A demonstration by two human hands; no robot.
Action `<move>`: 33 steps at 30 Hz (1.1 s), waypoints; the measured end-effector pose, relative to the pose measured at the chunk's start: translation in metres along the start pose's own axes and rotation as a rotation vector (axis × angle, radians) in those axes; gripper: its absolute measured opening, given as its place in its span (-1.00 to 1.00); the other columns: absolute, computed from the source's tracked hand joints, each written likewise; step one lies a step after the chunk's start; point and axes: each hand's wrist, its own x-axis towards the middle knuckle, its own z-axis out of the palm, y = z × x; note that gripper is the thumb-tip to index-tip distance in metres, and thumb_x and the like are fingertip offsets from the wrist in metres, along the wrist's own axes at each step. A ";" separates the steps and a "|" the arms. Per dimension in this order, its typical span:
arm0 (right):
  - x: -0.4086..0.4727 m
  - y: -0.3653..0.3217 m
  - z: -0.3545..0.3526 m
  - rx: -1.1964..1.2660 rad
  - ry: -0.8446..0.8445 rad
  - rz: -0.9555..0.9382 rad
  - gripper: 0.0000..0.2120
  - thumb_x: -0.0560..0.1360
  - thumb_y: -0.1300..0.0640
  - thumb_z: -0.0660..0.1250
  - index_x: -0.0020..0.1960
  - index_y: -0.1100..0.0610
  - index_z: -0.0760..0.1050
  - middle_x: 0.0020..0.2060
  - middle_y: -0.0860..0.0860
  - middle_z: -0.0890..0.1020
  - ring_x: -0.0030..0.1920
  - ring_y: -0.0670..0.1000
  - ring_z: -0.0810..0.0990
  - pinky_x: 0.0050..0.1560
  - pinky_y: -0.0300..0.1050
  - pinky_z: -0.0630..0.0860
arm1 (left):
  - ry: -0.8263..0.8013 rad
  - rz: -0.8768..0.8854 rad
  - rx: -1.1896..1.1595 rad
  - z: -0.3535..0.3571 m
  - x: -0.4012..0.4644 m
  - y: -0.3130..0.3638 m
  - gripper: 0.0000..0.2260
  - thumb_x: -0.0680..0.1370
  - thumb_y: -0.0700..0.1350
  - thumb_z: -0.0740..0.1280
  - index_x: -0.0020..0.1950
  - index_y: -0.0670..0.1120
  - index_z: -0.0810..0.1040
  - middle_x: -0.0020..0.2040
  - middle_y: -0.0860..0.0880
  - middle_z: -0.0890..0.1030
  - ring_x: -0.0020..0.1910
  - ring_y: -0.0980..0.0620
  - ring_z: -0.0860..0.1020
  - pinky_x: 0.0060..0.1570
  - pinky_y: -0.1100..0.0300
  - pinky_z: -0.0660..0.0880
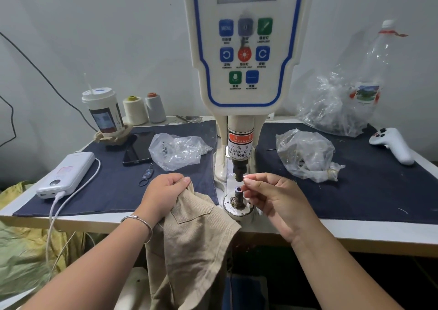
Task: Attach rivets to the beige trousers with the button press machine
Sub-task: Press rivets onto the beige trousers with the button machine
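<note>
The button press machine (244, 49) stands at the middle of the table, its upper punch (239, 173) just above the lower die post (238, 192). My left hand (163, 191) grips a bunched edge of the beige trousers (192, 243), which hang over the table's front edge left of the die. My right hand (270, 198) is right beside the die, thumb and forefinger pinched together near the punch tip. Whatever they pinch is too small to make out.
Two clear plastic bags (177, 151) (305, 153) lie on the dark blue cloth (355, 179) either side of the machine. A phone (138, 148), power bank (67, 174), keyring, cup (104, 113), thread cones (144, 109), white controller (393, 145) and a large plastic bottle in a bag (350, 91) surround them.
</note>
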 end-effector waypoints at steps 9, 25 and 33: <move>0.001 -0.008 0.007 -0.088 0.034 -0.047 -0.79 0.42 0.42 0.38 -0.28 0.19 0.67 -0.28 0.21 0.70 -0.34 -0.02 0.66 -0.35 -0.31 0.54 | 0.002 0.001 -0.005 0.000 0.000 -0.001 -0.62 0.59 -0.09 0.30 -0.41 -0.15 0.37 -0.43 0.01 0.32 -0.36 0.04 0.31 -0.22 0.10 0.26; -0.002 -0.016 0.009 0.000 0.097 0.110 -0.85 0.42 0.44 0.33 -0.09 0.25 0.56 -0.19 0.23 0.71 -0.45 -0.06 0.63 -0.57 -0.35 0.36 | -0.003 -0.017 -0.028 0.001 0.002 -0.003 -0.62 0.59 -0.09 0.31 -0.42 -0.11 0.40 -0.43 -0.02 0.35 -0.36 0.03 0.33 -0.21 0.11 0.29; -0.003 -0.026 0.011 0.022 0.133 0.120 -0.75 0.37 0.49 0.25 -0.10 0.21 0.54 -0.20 0.26 0.70 -0.56 -0.07 0.52 -0.58 -0.35 0.32 | -0.020 -0.015 -0.014 0.000 0.001 0.001 -0.59 0.59 -0.07 0.30 -0.48 -0.01 0.44 -0.45 0.03 0.37 -0.36 0.05 0.35 -0.22 0.12 0.30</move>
